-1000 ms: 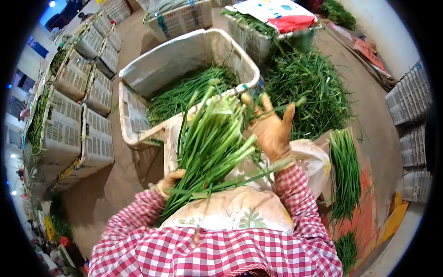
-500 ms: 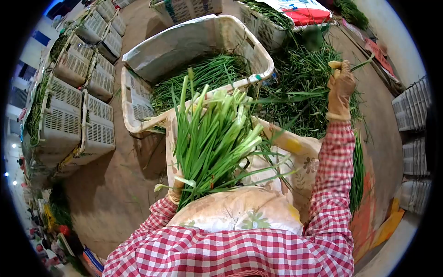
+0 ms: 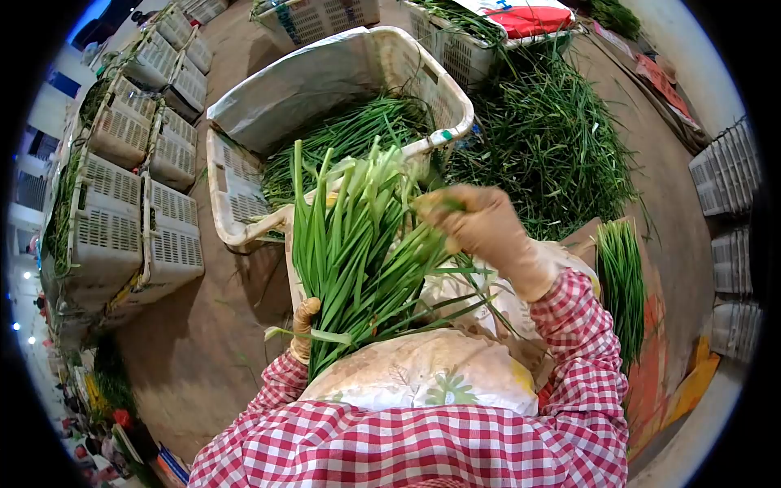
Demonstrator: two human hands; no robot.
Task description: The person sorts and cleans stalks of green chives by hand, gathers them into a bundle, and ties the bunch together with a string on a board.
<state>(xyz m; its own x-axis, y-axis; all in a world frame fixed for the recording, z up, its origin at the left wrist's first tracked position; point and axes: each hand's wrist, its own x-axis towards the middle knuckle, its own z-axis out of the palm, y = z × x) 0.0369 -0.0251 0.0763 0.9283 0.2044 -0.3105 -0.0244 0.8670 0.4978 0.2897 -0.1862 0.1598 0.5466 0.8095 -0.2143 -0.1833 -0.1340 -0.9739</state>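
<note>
A thick bunch of garlic chives point(image 3: 350, 252) leans upright over my lap, pale cut ends uppermost. My left hand point(image 3: 304, 329), in a tan glove, is wrapped round its lower left side, with most fingers hidden behind the leaves. At the bunch's upper right is my gloved right hand point(image 3: 484, 232), its fingers bent together against the stalks. Motion blurs those fingertips, so what they pinch is unclear. A stained, flower-printed apron point(image 3: 407, 366) covers my lap under the bunch. Just beyond stands a white plastic crate point(image 3: 218, 183) holding more green stalks point(image 3: 358, 134).
A heap of loose green leaves point(image 3: 545, 138) covers the floor at the right. Beside my right arm lies a neat bundle of chives point(image 3: 620, 285). Stacked white crates point(image 3: 106, 215) line the left, and another crate point(image 3: 460, 53) with a red-and-white sack point(image 3: 529, 23) stands behind.
My right hand has come from over the leaf heap back left to the bunch; the leaf strip it held is no longer visible. My left hand keeps its hold.
</note>
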